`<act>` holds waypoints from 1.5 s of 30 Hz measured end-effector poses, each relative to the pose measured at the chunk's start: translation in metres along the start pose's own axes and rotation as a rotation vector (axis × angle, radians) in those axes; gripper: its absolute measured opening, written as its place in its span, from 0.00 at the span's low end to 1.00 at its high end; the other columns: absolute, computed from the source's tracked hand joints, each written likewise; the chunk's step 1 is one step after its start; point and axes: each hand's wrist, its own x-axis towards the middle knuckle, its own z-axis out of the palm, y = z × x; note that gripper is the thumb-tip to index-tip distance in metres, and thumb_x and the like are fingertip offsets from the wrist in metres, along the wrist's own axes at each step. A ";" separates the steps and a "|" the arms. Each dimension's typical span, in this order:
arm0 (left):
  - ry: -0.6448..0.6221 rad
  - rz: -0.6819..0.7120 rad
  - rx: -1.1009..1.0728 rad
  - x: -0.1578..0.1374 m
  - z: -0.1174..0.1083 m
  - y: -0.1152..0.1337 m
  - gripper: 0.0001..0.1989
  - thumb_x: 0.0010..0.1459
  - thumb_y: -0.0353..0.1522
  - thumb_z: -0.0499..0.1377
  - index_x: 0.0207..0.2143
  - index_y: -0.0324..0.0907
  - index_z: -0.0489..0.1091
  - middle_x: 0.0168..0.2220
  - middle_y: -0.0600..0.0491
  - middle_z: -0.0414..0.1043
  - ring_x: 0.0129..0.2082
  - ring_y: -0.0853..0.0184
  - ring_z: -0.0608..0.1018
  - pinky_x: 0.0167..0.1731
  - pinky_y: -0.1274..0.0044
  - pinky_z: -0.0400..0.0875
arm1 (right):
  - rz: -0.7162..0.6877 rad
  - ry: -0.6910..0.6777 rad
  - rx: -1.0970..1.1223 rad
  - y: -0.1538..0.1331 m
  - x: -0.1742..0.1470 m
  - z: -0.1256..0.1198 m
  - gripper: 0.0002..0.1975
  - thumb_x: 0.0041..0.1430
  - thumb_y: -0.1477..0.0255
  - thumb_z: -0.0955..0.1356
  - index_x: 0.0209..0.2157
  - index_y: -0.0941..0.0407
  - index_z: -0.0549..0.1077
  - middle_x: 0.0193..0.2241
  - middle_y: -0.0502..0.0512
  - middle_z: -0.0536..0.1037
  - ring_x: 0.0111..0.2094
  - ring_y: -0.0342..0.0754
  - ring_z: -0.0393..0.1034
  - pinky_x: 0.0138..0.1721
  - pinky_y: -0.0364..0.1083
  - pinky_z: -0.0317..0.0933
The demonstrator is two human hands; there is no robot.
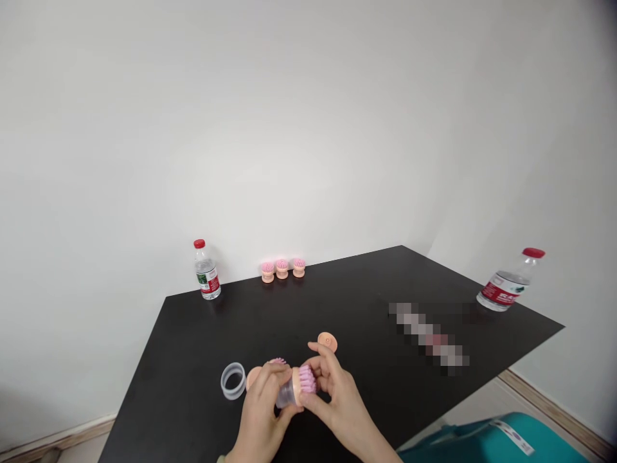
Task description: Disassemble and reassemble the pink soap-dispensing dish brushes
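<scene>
Both hands are closed on one small round scrubbing brush, held tilted on its side above the table's near part. My left hand point(264, 406) grips its clear plastic body point(285, 395). My right hand point(343, 405) has its thumb and fingers around the peach-rimmed end with pink bristles point(307, 379). A loose clear ring point(233, 381) lies left of my left hand. Partly hidden behind that hand are a peach round piece point(252, 376) and more pink bristles point(278, 361). Just beyond my right fingertips is a peach disc-shaped cap point(327, 341) with a small central knob.
Three peach-and-pink brushes point(282, 269) stand in a row at the black table's point(337, 296) back edge. One red-capped water bottle point(207, 276) stands back left, another point(506, 286) at right. A pixelated strip point(429, 337) covers something. A teal object point(501, 444) sits lower right.
</scene>
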 end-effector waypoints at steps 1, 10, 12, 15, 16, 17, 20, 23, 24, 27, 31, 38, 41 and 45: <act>0.008 0.006 0.011 0.000 0.000 0.001 0.16 0.53 0.34 0.68 0.46 0.52 0.78 0.46 0.45 0.79 0.50 0.48 0.77 0.50 0.60 0.70 | 0.000 -0.008 0.007 0.001 0.000 -0.001 0.32 0.52 0.76 0.70 0.58 0.49 0.61 0.39 0.50 0.76 0.35 0.48 0.75 0.40 0.50 0.71; 0.229 -0.321 -0.462 0.010 -0.015 0.011 0.22 0.56 0.41 0.65 0.52 0.47 0.71 0.51 0.46 0.75 0.52 0.52 0.75 0.53 0.64 0.68 | -0.053 0.110 -0.573 0.026 0.037 -0.058 0.25 0.54 0.76 0.70 0.54 0.50 0.74 0.59 0.58 0.70 0.61 0.61 0.61 0.60 0.62 0.59; 0.247 -0.389 -0.625 0.010 -0.014 0.015 0.23 0.54 0.42 0.66 0.51 0.46 0.71 0.48 0.47 0.76 0.50 0.55 0.76 0.51 0.68 0.70 | -0.069 0.078 -0.660 0.038 0.047 -0.064 0.25 0.52 0.80 0.69 0.52 0.51 0.76 0.56 0.59 0.73 0.59 0.63 0.63 0.58 0.63 0.61; 0.215 -0.456 -0.809 0.010 -0.011 0.023 0.25 0.49 0.39 0.71 0.48 0.46 0.71 0.44 0.48 0.78 0.46 0.57 0.79 0.49 0.69 0.70 | -0.108 0.029 -0.694 0.051 0.053 -0.063 0.24 0.50 0.83 0.67 0.47 0.51 0.79 0.48 0.58 0.78 0.50 0.62 0.69 0.52 0.62 0.66; 0.198 -0.477 -0.865 0.010 -0.010 0.025 0.26 0.47 0.39 0.72 0.48 0.46 0.71 0.44 0.48 0.79 0.46 0.56 0.79 0.50 0.68 0.70 | -0.112 0.028 -0.694 0.053 0.053 -0.063 0.23 0.50 0.83 0.67 0.46 0.51 0.80 0.45 0.59 0.78 0.47 0.62 0.70 0.50 0.62 0.67; 0.185 -0.493 -0.916 0.011 -0.009 0.026 0.27 0.46 0.38 0.73 0.48 0.46 0.71 0.44 0.47 0.79 0.47 0.55 0.79 0.52 0.67 0.69 | -0.110 0.043 -0.690 0.054 0.052 -0.062 0.23 0.49 0.82 0.67 0.46 0.50 0.80 0.43 0.59 0.78 0.45 0.62 0.70 0.49 0.62 0.67; 0.149 -0.524 -1.013 0.012 -0.010 0.028 0.28 0.44 0.37 0.74 0.48 0.46 0.72 0.46 0.46 0.79 0.51 0.51 0.79 0.56 0.63 0.66 | -0.071 0.103 -0.599 0.049 0.047 -0.061 0.24 0.48 0.79 0.69 0.48 0.49 0.78 0.41 0.58 0.74 0.44 0.60 0.69 0.49 0.61 0.67; 0.151 -0.539 -1.061 0.013 -0.011 0.027 0.26 0.42 0.36 0.75 0.45 0.45 0.73 0.44 0.47 0.79 0.52 0.49 0.78 0.57 0.61 0.65 | -0.012 0.058 -0.247 0.034 0.038 -0.056 0.17 0.52 0.72 0.72 0.45 0.50 0.75 0.40 0.55 0.73 0.41 0.54 0.72 0.46 0.56 0.68; 0.163 -0.540 -1.074 0.013 -0.010 0.026 0.26 0.41 0.36 0.75 0.44 0.45 0.74 0.43 0.48 0.79 0.52 0.49 0.78 0.57 0.61 0.65 | -0.007 0.045 -0.088 0.028 0.035 -0.052 0.15 0.53 0.69 0.73 0.44 0.51 0.74 0.40 0.55 0.74 0.41 0.54 0.74 0.45 0.55 0.69; 0.173 -0.557 -1.109 0.011 -0.009 0.021 0.27 0.38 0.37 0.76 0.42 0.45 0.74 0.41 0.49 0.78 0.49 0.51 0.79 0.54 0.64 0.68 | -0.056 0.107 0.308 0.012 0.026 -0.033 0.19 0.49 0.62 0.77 0.39 0.52 0.70 0.40 0.56 0.76 0.47 0.59 0.75 0.42 0.53 0.70; 0.136 -0.598 -1.169 0.008 -0.007 0.011 0.27 0.40 0.37 0.76 0.43 0.45 0.74 0.40 0.51 0.77 0.42 0.60 0.79 0.47 0.70 0.72 | -0.144 0.192 0.495 0.003 0.017 0.002 0.23 0.45 0.60 0.80 0.36 0.51 0.68 0.44 0.58 0.77 0.54 0.64 0.72 0.48 0.56 0.69; 0.059 -0.562 -1.216 0.010 -0.010 0.017 0.25 0.39 0.35 0.77 0.42 0.43 0.74 0.38 0.52 0.74 0.40 0.65 0.77 0.45 0.74 0.71 | -0.163 0.243 0.556 0.010 0.006 0.039 0.21 0.50 0.60 0.78 0.29 0.53 0.64 0.46 0.60 0.76 0.57 0.65 0.70 0.52 0.60 0.67; 0.031 -0.542 -1.186 0.011 -0.012 0.019 0.26 0.40 0.36 0.76 0.43 0.44 0.73 0.39 0.52 0.73 0.40 0.65 0.76 0.42 0.76 0.70 | -0.193 0.203 0.504 0.013 0.004 0.040 0.17 0.52 0.61 0.77 0.31 0.53 0.67 0.46 0.60 0.75 0.57 0.64 0.69 0.53 0.58 0.67; 0.019 -0.518 -1.153 0.009 -0.010 0.015 0.29 0.39 0.36 0.77 0.45 0.44 0.73 0.39 0.51 0.74 0.39 0.65 0.76 0.41 0.76 0.69 | -0.198 0.186 0.438 0.014 0.003 0.033 0.20 0.54 0.60 0.76 0.45 0.50 0.71 0.49 0.59 0.74 0.54 0.60 0.71 0.53 0.55 0.67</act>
